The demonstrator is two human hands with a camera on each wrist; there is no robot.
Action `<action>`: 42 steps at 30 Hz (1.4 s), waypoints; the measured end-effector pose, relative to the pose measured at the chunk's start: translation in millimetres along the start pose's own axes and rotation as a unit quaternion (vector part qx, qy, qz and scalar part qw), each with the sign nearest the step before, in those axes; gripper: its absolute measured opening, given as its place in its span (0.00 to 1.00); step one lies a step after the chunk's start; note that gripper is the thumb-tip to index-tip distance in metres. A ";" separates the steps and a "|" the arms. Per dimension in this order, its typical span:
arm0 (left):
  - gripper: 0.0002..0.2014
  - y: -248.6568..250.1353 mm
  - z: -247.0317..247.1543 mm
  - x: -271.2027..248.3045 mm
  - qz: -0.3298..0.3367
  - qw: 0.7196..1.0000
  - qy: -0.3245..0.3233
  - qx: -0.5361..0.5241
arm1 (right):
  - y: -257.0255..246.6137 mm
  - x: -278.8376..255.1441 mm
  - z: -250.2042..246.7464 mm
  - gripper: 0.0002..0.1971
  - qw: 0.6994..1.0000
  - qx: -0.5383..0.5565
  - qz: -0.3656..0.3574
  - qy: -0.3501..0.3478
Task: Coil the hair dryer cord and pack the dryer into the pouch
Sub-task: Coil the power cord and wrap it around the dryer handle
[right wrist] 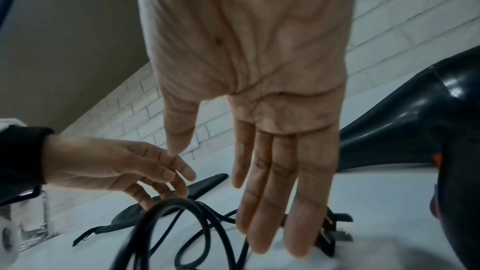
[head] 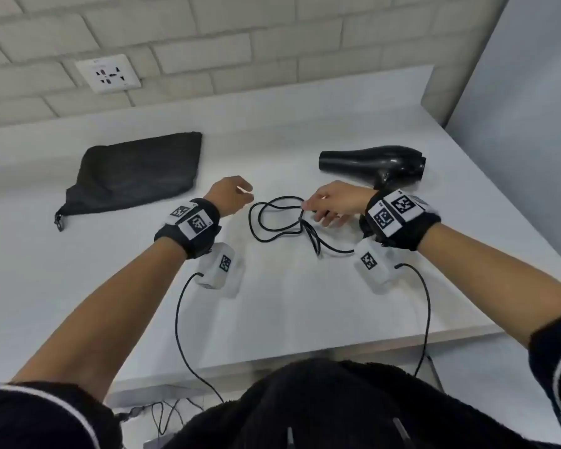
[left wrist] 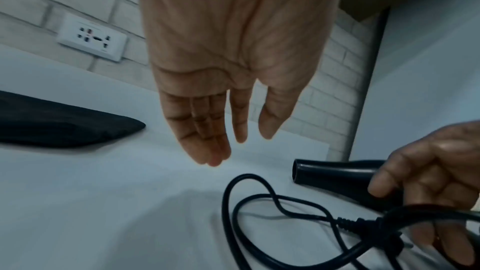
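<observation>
The black hair dryer (head: pixel 370 162) lies on its side at the right of the white table (head: pixel 305 303), nozzle pointing left. Its black cord (head: pixel 266 228) lies in loose loops in the middle, between my hands. The flat black pouch (head: pixel 133 171) lies at the left, apart from both hands. My left hand (left wrist: pixel 233 147) hovers just left of the loops, fingers relaxed, holding nothing. My right hand (right wrist: pixel 221 192) reaches over the right end of the loops with straight fingers (right wrist: pixel 306 202) above the plug (right wrist: pixel 337 221). I see no cord pinched between thumb and fingers.
A white wall socket (head: pixel 108 73) sits on the brick wall behind the table. A grey wall (head: pixel 515 124) bounds the table's right side. Thin cables (head: pixel 178 319) from my wrist cameras hang over the table's front edge.
</observation>
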State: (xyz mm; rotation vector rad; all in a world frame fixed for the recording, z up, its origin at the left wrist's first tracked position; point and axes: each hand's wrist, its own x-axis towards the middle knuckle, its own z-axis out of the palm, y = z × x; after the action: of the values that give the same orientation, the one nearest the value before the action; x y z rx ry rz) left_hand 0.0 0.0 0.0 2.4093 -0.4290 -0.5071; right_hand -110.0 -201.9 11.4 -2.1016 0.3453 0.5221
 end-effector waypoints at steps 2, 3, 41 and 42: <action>0.16 2.6 -2.4 15.6 0.011 0.998 -0.002 0.064 | -5.7 2.7 2.3 0.25 1.000 0.001 0.024 0.004; 0.18 4.5 0.9 20.8 0.016 0.996 -0.012 0.092 | -5.8 2.0 2.7 0.25 0.999 -0.004 0.032 0.007; 0.03 -13.2 -28.4 -10.6 0.152 0.977 -0.097 -0.115 | -32.5 -12.5 60.4 0.23 0.952 -0.073 -0.001 0.298; 0.03 -7.0 -29.3 -12.4 0.165 0.976 -0.095 -0.106 | -34.2 -9.0 58.1 0.25 0.960 -0.071 0.008 0.272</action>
State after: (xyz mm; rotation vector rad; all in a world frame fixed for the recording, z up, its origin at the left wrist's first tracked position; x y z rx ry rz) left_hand 3.8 25.6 19.9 2.0397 -0.8005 -0.6014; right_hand -116.6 -134.2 11.7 -2.3622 0.6530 -0.0388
